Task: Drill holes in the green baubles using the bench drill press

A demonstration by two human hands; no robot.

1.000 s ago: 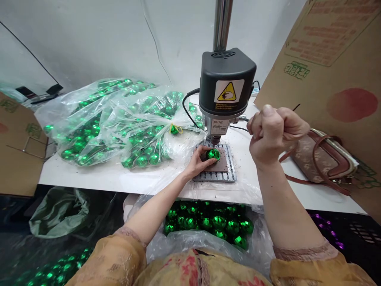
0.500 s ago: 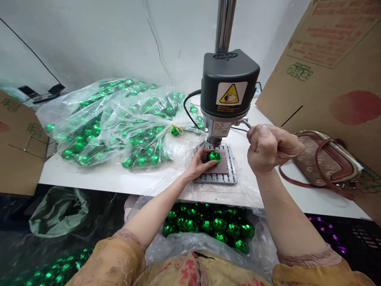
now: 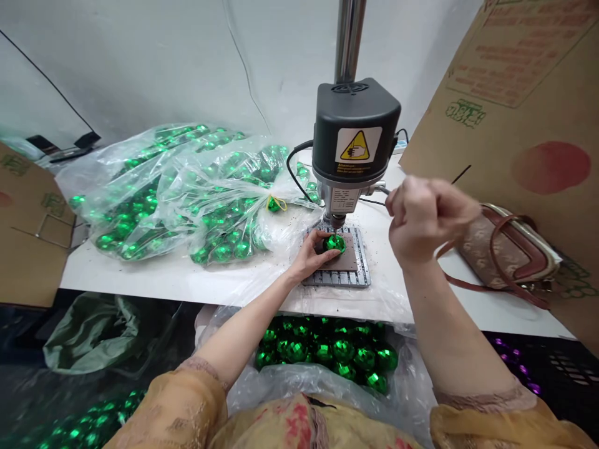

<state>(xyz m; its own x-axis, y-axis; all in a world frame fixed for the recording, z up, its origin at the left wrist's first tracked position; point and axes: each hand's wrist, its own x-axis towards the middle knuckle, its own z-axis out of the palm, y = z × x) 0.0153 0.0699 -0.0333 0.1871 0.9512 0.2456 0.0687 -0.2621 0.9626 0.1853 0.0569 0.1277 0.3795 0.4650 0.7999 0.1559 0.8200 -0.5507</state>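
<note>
A shiny green faceted ball (image 3: 336, 244) sits under the chuck of a small black drill press (image 3: 358, 134), on a brown board (image 3: 344, 260) laid over the slotted metal base (image 3: 364, 274). Thumb and fingers of my left hand (image 3: 312, 254) grip that ball from its left side. The thin drill bit (image 3: 335, 231) points down at the ball's top; whether it touches I cannot tell. My right hand (image 3: 416, 218) is closed in a fist, raised right of the drill head. The feed lever (image 3: 381, 189) runs into this fist, which hides its end.
Clear plastic bags (image 3: 187, 193) of green balls lie left on the white table (image 3: 154, 277). More green balls (image 3: 344, 350) fill an open bag at my lap. A handbag (image 3: 510, 249) and a cardboard box (image 3: 528, 125) stand right; another box (image 3: 32, 231) stands left. Dark specks surround the base.
My right fist has risen slightly on the lever and looks blurred. My left hand keeps its grip on the ball. The view has shifted a little.
</note>
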